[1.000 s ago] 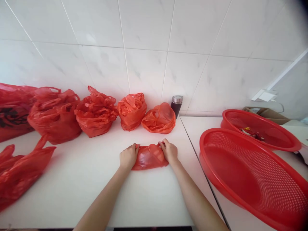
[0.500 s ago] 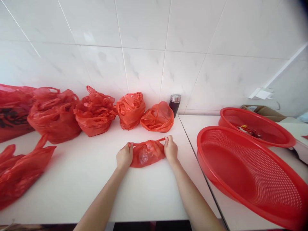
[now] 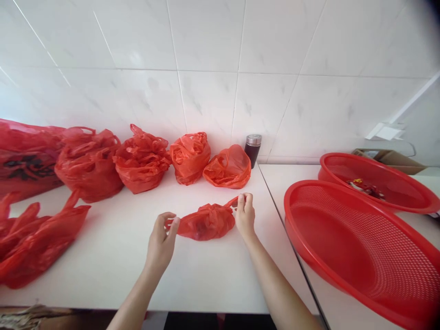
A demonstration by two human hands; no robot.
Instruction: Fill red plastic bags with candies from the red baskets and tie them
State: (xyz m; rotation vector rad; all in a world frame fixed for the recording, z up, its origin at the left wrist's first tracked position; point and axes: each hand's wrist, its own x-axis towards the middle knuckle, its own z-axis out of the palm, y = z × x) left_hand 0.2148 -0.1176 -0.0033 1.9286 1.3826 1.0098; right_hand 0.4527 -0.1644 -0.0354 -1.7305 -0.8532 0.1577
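A small red plastic bag (image 3: 208, 223) with something lumpy inside lies on the white table in front of me. My right hand (image 3: 245, 213) pinches the bag's twisted right handle, lifting it slightly above the bag. At the left end, my left hand (image 3: 164, 233) has its thumb and curled fingers around the stretched corner of the same bag, in a looser hold with red film showing between them. The bag's contents are blurred by the film and I cannot name them.
Several filled red bags (image 3: 142, 162) line the tiled wall, and another red bag (image 3: 41, 243) lies at the left. A black flask (image 3: 253, 151) stands behind. To the right, past the table seam, are a large red plastic basket (image 3: 347, 243) and a second basket (image 3: 412, 185) holding small items.
My left hand has moved left and nearer to me, its fingers looser than before. The bag's left end is drawn out leftward, and its top is now bunched. The right hand keeps its pinch.
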